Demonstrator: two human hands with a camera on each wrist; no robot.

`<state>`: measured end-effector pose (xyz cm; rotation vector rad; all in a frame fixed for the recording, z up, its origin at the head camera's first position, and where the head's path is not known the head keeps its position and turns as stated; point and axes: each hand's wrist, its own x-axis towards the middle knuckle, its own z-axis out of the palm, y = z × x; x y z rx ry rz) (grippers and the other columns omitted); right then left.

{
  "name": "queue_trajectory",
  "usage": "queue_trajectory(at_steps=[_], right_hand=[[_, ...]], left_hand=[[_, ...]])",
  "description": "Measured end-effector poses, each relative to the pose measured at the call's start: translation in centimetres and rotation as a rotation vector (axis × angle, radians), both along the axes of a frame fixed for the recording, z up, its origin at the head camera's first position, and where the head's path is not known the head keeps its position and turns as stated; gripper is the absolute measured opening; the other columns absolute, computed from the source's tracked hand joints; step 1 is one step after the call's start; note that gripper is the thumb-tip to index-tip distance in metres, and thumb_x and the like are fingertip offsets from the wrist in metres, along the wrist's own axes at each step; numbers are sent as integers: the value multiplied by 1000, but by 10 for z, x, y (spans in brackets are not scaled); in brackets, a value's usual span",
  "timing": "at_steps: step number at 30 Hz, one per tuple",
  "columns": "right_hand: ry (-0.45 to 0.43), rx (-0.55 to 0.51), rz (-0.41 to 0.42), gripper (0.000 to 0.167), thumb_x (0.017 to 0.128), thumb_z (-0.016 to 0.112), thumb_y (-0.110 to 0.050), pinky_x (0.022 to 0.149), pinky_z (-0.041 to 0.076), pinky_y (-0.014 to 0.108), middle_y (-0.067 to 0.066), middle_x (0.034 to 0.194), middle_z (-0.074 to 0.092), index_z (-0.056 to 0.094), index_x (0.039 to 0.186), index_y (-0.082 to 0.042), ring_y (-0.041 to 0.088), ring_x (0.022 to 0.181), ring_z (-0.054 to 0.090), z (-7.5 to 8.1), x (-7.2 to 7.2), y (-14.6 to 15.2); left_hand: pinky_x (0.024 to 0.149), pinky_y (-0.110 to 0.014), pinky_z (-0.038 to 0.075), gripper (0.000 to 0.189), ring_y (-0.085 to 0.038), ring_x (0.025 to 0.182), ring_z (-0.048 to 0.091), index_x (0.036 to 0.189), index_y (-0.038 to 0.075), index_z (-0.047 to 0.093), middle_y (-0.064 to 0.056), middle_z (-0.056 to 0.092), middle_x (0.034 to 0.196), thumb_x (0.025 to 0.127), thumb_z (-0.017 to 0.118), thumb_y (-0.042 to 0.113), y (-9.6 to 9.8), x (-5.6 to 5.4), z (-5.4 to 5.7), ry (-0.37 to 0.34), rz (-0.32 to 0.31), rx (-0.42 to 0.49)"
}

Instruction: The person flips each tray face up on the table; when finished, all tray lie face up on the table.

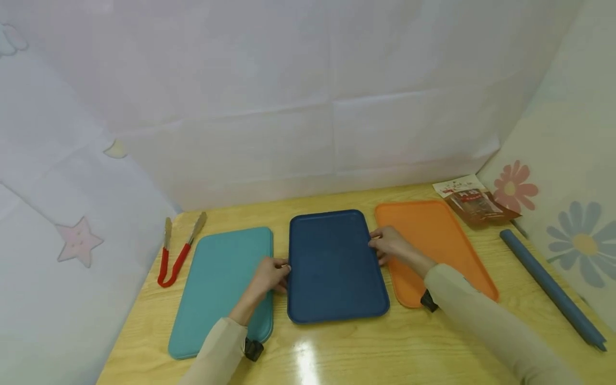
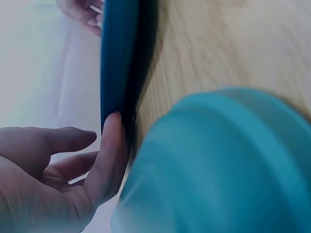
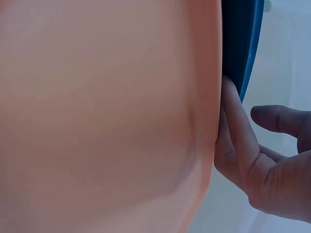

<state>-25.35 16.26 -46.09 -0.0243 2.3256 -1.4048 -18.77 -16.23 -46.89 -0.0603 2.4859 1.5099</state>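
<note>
A dark blue rectangular tray (image 1: 337,267) lies in the middle of the head view, between a teal tray (image 1: 223,283) and an orange tray (image 1: 433,235). At its left edge is my left hand (image 1: 269,275); the left wrist view has extended fingertips against the blue side wall (image 2: 116,63), the thumb standing apart. Across from it, my right hand (image 1: 391,243) reaches over the orange tray to the blue tray's right edge. Straight fingers (image 3: 238,121) touch that side beneath the rim in the right wrist view, and the thumb is held off it.
Red-handled tongs (image 1: 178,259) lie left of the teal tray on the wooden table (image 1: 337,353). A brown and white food packet (image 1: 474,200) sits at the back right corner. Along the right edge runs a blue-grey stick-like roll (image 1: 551,289). White cloth walls (image 1: 269,144) enclose the table.
</note>
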Motion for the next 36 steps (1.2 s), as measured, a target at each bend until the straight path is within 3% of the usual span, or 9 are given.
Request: queue_trajectory(at_steps=[9, 15, 18, 22, 26, 28, 31, 36], right_hand=[[-3, 84, 33, 47, 94, 54, 2, 56, 58, 39, 36, 115, 59, 42, 138, 12, 34, 77, 70, 1, -11, -3], [21, 102, 60, 47, 92, 51, 8, 45, 50, 36, 20, 80, 67, 44, 138, 11, 22, 46, 54, -1, -13, -2], [8, 76, 62, 47, 93, 49, 11, 42, 41, 34, 12, 62, 57, 44, 140, 8, 17, 42, 38, -1, -13, -2], [15, 79, 61, 47, 94, 48, 11, 43, 36, 32, 5, 53, 41, 43, 141, 7, 16, 43, 28, 1, -14, -2], [93, 155, 80, 45, 93, 52, 8, 43, 47, 31, 7, 51, 52, 45, 138, 10, 16, 41, 46, 2, -13, -5], [122, 183, 90, 44, 93, 53, 7, 45, 52, 33, 12, 57, 61, 46, 136, 11, 19, 45, 57, 0, -12, -7], [128, 207, 95, 44, 94, 53, 6, 46, 53, 33, 18, 65, 66, 46, 137, 11, 20, 48, 59, -3, -12, -9], [152, 298, 94, 43, 93, 54, 8, 50, 56, 32, 26, 94, 69, 47, 134, 14, 22, 56, 65, 3, -13, -8]], left_hand=[[52, -40, 57, 38, -34, 60, 67, 130, -15, 51, -19, 67, 80, 93, 55, -7, 6, -7, -5, -17, -13, -64], [50, -37, 57, 32, -32, 53, 66, 122, -19, 55, -22, 67, 75, 91, 54, -12, 7, -12, -4, 30, -37, -143], [49, -36, 56, 27, -30, 53, 66, 117, -18, 60, -23, 67, 78, 91, 53, -13, 8, -16, -2, 54, -47, -185], [50, -34, 56, 27, -27, 54, 66, 115, -18, 61, -23, 67, 80, 91, 52, -13, 8, -19, 0, 62, -55, -185], [48, -30, 55, 27, -21, 54, 64, 113, -19, 62, -21, 65, 77, 89, 51, -14, 4, -18, -2, 109, -88, -175], [49, -30, 55, 26, -22, 55, 64, 111, -18, 63, -21, 65, 77, 89, 51, -14, 2, -16, -2, 111, -86, -183], [53, -31, 57, 26, -24, 61, 66, 114, -16, 63, -25, 67, 89, 91, 52, -12, 4, -14, -1, 81, -58, -203], [53, -30, 56, 25, -25, 61, 67, 113, -15, 64, -28, 67, 98, 91, 54, -9, 10, -17, -1, 107, -50, -269]])
